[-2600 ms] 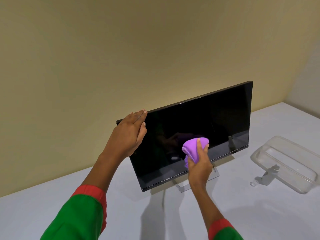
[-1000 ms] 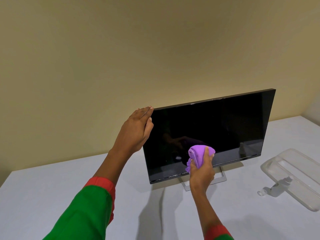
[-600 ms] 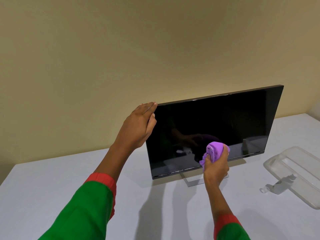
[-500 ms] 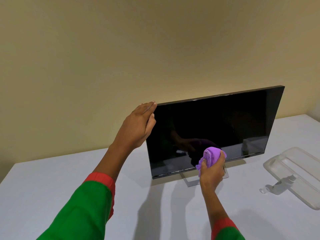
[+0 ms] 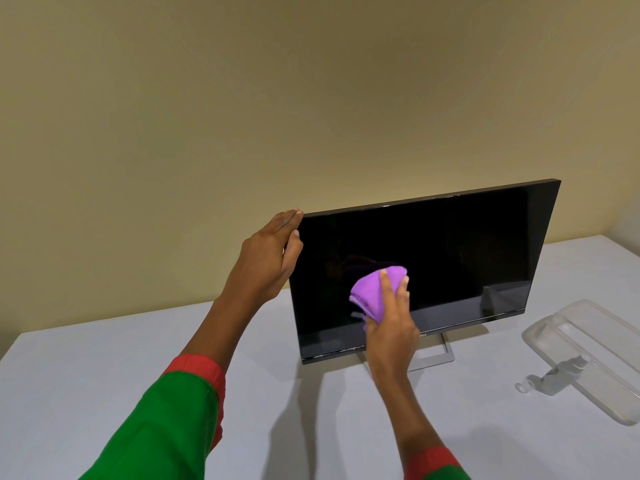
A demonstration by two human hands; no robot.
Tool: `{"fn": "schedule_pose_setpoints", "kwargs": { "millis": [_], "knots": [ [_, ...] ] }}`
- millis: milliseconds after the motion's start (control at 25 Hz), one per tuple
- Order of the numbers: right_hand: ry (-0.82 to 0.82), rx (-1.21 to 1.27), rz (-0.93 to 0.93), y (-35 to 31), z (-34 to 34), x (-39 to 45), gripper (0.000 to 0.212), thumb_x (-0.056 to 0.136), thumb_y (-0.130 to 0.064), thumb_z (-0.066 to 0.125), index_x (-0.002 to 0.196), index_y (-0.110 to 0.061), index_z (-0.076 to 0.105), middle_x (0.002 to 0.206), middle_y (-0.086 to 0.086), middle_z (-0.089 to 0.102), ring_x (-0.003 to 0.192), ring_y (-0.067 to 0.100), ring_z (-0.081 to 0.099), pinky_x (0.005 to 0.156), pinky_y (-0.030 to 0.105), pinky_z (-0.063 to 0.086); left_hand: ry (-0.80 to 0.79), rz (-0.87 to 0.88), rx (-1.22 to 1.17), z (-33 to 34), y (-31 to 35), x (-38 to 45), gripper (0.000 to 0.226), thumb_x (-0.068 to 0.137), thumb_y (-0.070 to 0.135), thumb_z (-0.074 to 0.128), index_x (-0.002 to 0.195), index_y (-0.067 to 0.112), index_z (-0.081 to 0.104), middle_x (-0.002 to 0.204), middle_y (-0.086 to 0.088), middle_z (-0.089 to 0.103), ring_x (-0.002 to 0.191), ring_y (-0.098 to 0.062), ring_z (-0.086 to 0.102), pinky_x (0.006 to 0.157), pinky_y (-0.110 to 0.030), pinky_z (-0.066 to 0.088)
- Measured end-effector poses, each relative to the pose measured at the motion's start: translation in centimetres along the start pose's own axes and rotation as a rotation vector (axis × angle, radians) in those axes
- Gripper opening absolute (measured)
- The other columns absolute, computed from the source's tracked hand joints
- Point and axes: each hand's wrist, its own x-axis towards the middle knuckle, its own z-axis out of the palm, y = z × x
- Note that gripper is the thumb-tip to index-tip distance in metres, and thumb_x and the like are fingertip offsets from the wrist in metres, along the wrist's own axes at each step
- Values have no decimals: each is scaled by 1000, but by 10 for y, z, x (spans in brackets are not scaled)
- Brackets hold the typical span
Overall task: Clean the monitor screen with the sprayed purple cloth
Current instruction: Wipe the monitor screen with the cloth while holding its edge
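A black monitor (image 5: pixel 460 251) stands on a silver stand on the white table (image 5: pixel 86 382), its dark screen facing me. My left hand (image 5: pixel 270 258) grips the monitor's upper left corner, fingers behind the edge and thumb on the front. My right hand (image 5: pixel 391 327) presses a bunched purple cloth (image 5: pixel 372 292) against the lower left-centre of the screen. The hand hides part of the cloth and the bottom bezel.
A clear plastic tray (image 5: pixel 588 344) lies on the table at the right. A small clear spray bottle (image 5: pixel 550 379) lies on its side against the tray's near edge. A beige wall rises close behind the monitor.
My right hand has slid the cloth up and to the left across the screen from near the bottom bezel. My left hand keeps its hold on the corner.
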Motion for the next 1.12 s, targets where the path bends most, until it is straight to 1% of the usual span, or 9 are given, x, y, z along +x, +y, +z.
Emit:
{"fn": "schedule_pose_setpoints", "kwargs": {
  "millis": [200,440,520,600,640,720,800,960,1120],
  "knots": [
    [64,46,160,28,-13,24,79,84,-6,67,147,-25,23,156,9,20,123,37,49,88,48,50,12,-39,-22,6,1,-1,50,91,31,26,136,17,44,145,0,43,133,-15,39,104,-26,32],
    [-133,98,266,46,1,-22,72,91,-39,53,148,-27,11,148,18,36,110,41,57,84,48,53,63,-85,-87,6,6,-2,47,91,29,29,132,17,49,142,-2,47,132,-15,41,103,-23,29],
    [-221,-28,160,37,5,-30,76,87,-28,63,148,-22,18,151,18,30,101,40,62,76,43,54,88,-104,-107,8,7,-2,46,91,27,30,130,16,51,140,-2,49,131,-14,42,102,-20,28],
    [-245,-101,-63,20,10,-37,98,63,-9,84,144,-21,30,145,20,40,93,37,67,55,36,56,105,-124,-126,9,9,-3,45,91,25,30,129,15,53,138,-2,51,131,-12,41,102,-16,27],
    [-235,-165,-172,17,13,-35,106,51,-1,87,141,-21,35,141,19,46,99,36,66,49,32,54,115,-127,-133,10,11,-3,45,91,25,30,128,15,54,138,-2,52,131,-11,41,101,-14,27],
    [-125,-262,-344,16,14,-21,106,45,11,81,137,-22,40,139,15,50,117,33,57,54,32,58,132,-131,-140,12,11,-3,45,91,23,31,128,14,54,137,-2,52,131,-11,41,101,-13,26],
    [-41,-273,-406,22,8,-8,101,50,17,72,137,-23,43,142,11,47,126,33,49,62,36,60,137,-143,-154,13,10,-2,44,91,23,31,128,14,54,137,-2,52,131,-11,41,103,-16,27],
    [4,-146,-228,49,1,5,101,60,22,69,142,-27,37,153,5,30,134,32,39,54,34,56,147,-135,-183,13,11,-4,44,91,23,31,127,14,55,136,-1,54,133,-11,40,106,-18,27],
    [21,-10,26,64,13,-18,92,71,4,76,145,-25,31,154,8,27,109,40,59,67,47,58,132,-116,-203,11,8,-7,44,91,23,31,127,15,54,136,-1,53,133,-9,39,106,-16,25]
  ]
}}
